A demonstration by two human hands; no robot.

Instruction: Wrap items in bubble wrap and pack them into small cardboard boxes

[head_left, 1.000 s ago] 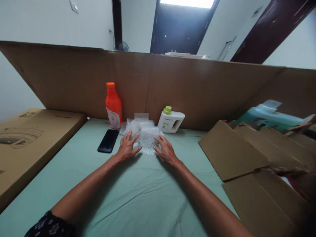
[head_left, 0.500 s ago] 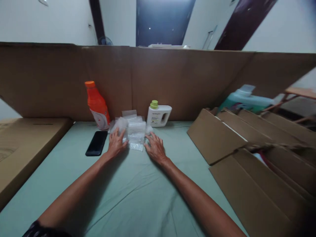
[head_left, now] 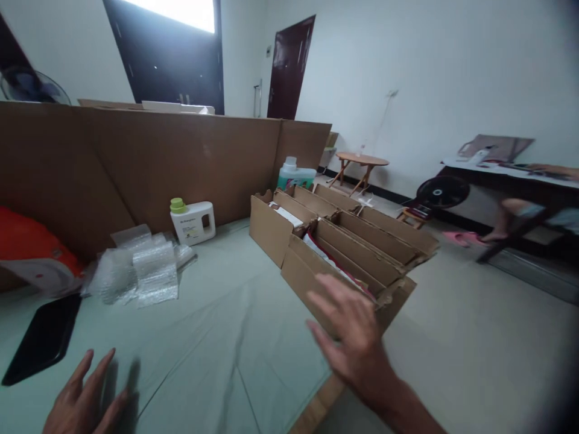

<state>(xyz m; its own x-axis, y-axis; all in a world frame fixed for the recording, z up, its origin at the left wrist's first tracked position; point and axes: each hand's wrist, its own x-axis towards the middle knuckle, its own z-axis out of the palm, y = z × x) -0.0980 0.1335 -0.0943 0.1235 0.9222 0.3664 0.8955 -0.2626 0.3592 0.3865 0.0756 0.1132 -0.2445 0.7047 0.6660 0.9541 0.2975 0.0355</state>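
A person's right hand, fingers spread and holding nothing, hangs just in front of the nearest cardboard box at the edge of a green sheet; the left hand, open and empty too, hovers low near a black phone. A careless sweep of the right hand could knock the open box or crush its raised flaps, and the left could nudge the phone. Counted: what look like three boxes, though the far ones blur together, one phone, one pile of bubble wrap, one white jug, one orange bottle, one teal bottle.
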